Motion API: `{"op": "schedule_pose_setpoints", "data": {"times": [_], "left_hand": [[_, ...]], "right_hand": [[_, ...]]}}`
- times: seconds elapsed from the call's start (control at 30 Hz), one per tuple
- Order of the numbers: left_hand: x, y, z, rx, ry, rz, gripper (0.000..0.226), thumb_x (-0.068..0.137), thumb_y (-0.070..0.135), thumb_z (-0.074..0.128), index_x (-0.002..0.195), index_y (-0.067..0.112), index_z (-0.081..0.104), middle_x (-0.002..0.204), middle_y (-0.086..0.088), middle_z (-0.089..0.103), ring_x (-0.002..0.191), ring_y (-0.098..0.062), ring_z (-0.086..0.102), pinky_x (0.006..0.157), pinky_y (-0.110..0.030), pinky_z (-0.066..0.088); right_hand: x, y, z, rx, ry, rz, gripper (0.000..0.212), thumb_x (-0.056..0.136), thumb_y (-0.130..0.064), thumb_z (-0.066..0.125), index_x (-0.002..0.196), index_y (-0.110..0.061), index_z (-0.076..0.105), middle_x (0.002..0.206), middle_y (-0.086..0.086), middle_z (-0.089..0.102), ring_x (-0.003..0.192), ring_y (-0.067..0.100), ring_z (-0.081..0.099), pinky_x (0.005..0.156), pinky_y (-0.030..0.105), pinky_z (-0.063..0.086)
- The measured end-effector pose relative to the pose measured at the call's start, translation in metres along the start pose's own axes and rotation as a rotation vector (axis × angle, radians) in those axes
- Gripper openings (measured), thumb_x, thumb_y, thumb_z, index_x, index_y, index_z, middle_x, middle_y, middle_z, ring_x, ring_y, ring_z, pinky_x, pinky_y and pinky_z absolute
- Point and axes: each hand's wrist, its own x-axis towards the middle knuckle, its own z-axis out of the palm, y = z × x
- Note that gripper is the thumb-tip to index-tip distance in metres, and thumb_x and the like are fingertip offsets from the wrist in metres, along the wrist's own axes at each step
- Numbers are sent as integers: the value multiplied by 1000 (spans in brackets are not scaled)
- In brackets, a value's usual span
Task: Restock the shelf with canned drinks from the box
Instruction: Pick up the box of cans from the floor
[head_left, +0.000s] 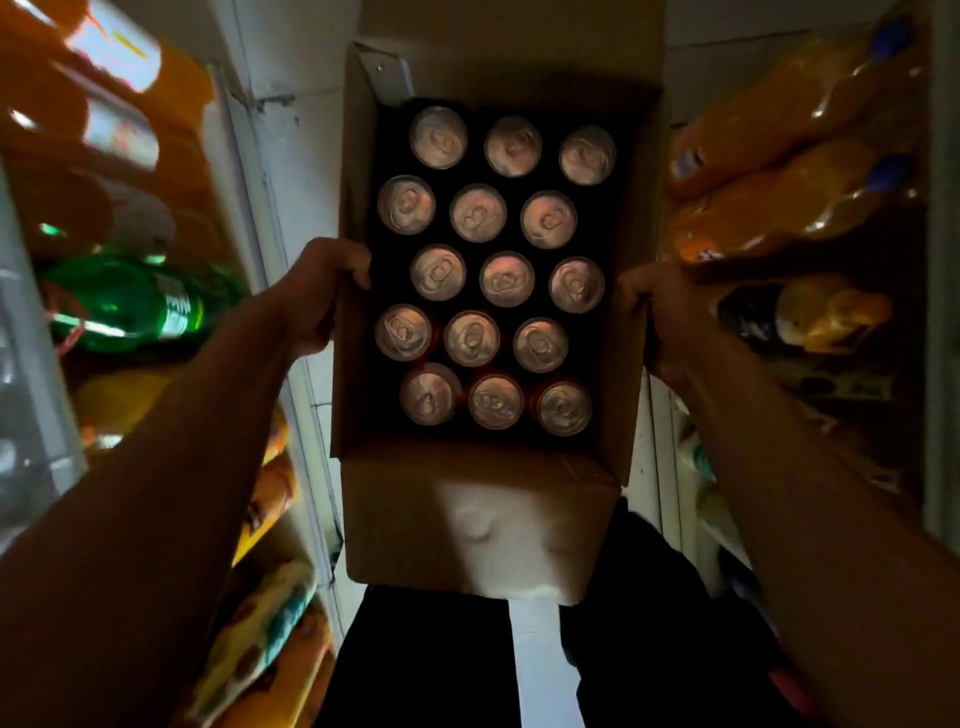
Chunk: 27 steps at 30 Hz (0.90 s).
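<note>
The open cardboard box (483, 519) fills the centre of the frame, packed with cans (491, 270) standing upright in five rows of three, tops showing. The left hand (317, 296) grips its left wall, fingers curled over the rim; the right hand (657, 317) clamps the right wall likewise. Bottle shelves flank it: a green bottle (130, 306) at left, orange bottles (789, 156) at upper right. With the box seemingly full, restocking looks barely begun; every can remains to shelve

open brown cardboard box (483, 519) seen from above, flaps up, fifteen canned drinks (492, 267) standing upright inside, silver pull-tab tops, five staggered rows of three
</note>
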Motion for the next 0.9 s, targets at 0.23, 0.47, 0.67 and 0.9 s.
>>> {"op": "schedule_pose_setpoints", "data": {"times": [0.23, 0.47, 0.67, 0.9], "left_hand": [[-44, -130, 34, 42, 68, 22, 57, 19, 30, 66, 72, 15, 52, 72, -8, 41, 58, -24, 35, 57, -29, 19], [-115, -245, 86, 45, 69, 30, 40, 29, 26, 59, 67, 20, 48, 65, -3, 37, 53, -22, 32, 57, -30, 12], [-172, -353, 126, 87, 89, 118, 15, 50, 14, 54, 44, 20, 43, 44, 3, 36, 39, -14, 30, 56, -32, 10], [-227, -460, 155, 91, 65, 78, 23, 38, 22, 65, 54, 13, 51, 44, 2, 46, 35, -15, 42, 41, -15, 26]], "right_hand": [[-58, 116, -27, 106, -78, -6, 24, 68, -10, 38, 46, -19, 38, 46, -4, 40, 40, 15, 40, 43, 14, 31], [-122, 224, -62, 28, -47, 10, 13, 50, -21, 47, 54, -20, 35, 54, 0, 39, 48, 18, 38, 50, 25, 26], [-197, 341, -83, 1, 20, 45, 11, 49, -25, 48, 47, -23, 38, 53, -1, 41, 49, 17, 39, 53, 28, 26], [-259, 450, -97, 86, -24, 36, 22, 59, -20, 44, 39, -22, 35, 43, -6, 36, 36, 12, 36, 40, 17, 27]]}}
